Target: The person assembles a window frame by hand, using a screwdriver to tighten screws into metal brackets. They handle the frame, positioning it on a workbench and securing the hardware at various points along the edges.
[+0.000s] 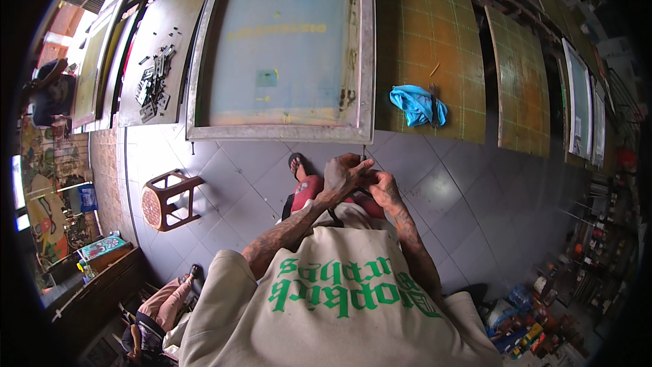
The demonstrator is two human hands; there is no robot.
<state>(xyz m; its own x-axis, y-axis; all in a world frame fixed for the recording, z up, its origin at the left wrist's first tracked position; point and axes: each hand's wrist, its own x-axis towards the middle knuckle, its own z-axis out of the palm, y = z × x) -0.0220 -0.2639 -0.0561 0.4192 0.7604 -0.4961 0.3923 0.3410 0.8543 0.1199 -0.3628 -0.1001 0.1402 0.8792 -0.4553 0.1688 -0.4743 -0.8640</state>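
Note:
My left hand (341, 178) and my right hand (385, 190) are close together just below the near right corner of a large printing screen (285, 133) with a pale metal frame. Both hands are closed, fingers bent toward each other. A short dark bolt (364, 151) sticks out of the frame's corner right above my fingertips. Whatever sits between the fingers is too small and covered to make out. The screen's mesh carries blue and yellow ink stains. A similar bolt (193, 148) projects from the near left corner.
A crumpled blue cloth (413, 105) lies on the greenish board (445, 41) to the right. Small dark metal parts (156, 81) are piled on a board to the left. A brown plastic stool (166, 200) stands on the tiled floor. Two people (163, 312) are at the left.

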